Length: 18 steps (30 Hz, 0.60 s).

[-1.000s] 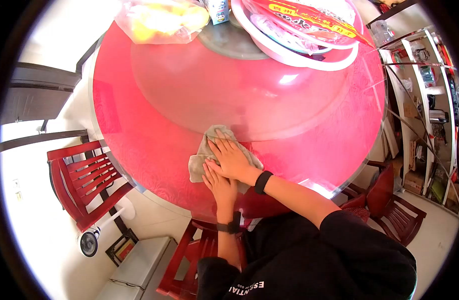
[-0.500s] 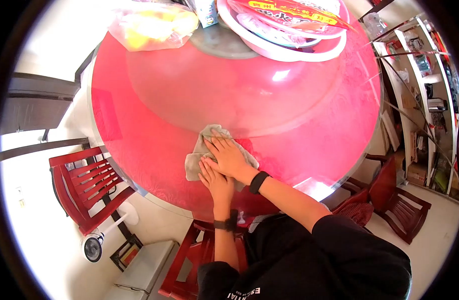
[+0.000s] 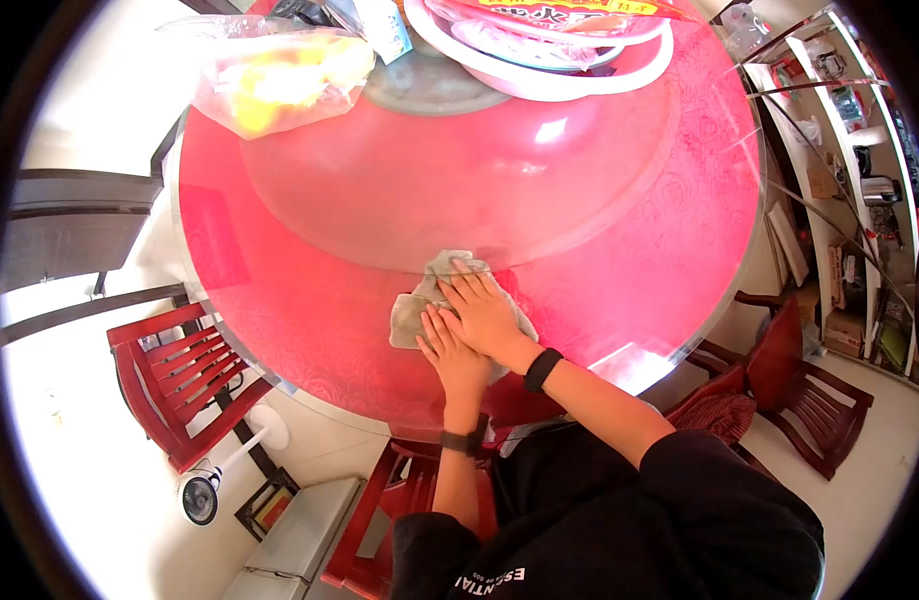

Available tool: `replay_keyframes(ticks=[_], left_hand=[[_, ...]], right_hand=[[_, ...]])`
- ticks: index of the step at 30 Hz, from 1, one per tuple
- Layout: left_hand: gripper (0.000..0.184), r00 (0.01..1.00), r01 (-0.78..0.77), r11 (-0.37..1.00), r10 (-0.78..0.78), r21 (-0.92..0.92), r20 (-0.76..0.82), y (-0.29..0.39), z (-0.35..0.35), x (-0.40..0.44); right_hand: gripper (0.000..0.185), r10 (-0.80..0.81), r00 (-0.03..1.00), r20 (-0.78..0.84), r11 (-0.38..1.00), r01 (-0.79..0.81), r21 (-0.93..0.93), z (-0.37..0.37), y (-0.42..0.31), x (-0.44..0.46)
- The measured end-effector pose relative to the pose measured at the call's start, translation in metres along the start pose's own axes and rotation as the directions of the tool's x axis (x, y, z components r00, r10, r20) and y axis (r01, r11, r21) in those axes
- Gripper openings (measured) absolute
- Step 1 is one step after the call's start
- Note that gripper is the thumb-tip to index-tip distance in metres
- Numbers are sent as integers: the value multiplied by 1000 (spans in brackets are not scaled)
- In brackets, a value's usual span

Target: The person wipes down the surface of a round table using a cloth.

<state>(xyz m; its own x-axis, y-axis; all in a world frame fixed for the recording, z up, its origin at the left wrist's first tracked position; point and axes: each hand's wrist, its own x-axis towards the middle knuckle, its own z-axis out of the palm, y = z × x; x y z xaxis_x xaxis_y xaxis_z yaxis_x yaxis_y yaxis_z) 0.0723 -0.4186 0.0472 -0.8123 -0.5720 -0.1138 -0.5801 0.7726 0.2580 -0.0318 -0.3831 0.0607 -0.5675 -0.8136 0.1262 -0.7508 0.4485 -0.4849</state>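
Note:
A grey-beige cloth [image 3: 411,318] lies crumpled on the red round table, near its front part, at the edge of the clear round turntable. My right hand [image 3: 484,315] rests flat on the cloth with its fingers stretched out. Just below and to the left, my left hand [image 3: 455,362] also lies flat on it, fingers extended, and its fingertips meet the side of my right hand. Both palms press down on the cloth, which shows around the fingers. A dark band circles each wrist.
The turntable [image 3: 479,200] carries a clear plastic bag [image 3: 279,90] with yellow contents, a carton [image 3: 384,30] and a pink basin [image 3: 579,85] holding packages. Red wooden chairs stand left [image 3: 184,385] and right [image 3: 809,400]. A white fan [image 3: 199,498] is lower left, shelves [image 3: 859,200] far right.
My hands and the cloth have shifted slightly right together. The view has turned a little; the bag appears farther left and lower, the basin farther left and higher.

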Motion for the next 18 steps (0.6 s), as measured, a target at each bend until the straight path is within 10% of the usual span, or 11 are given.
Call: replay_keyframes(ticks=[18], left_hand=[[77,993,-103,993,106,60,-55,48,21,-5]], right_hand=[[44,112,994,-12,993,-112,-32,-26,36,-30]])
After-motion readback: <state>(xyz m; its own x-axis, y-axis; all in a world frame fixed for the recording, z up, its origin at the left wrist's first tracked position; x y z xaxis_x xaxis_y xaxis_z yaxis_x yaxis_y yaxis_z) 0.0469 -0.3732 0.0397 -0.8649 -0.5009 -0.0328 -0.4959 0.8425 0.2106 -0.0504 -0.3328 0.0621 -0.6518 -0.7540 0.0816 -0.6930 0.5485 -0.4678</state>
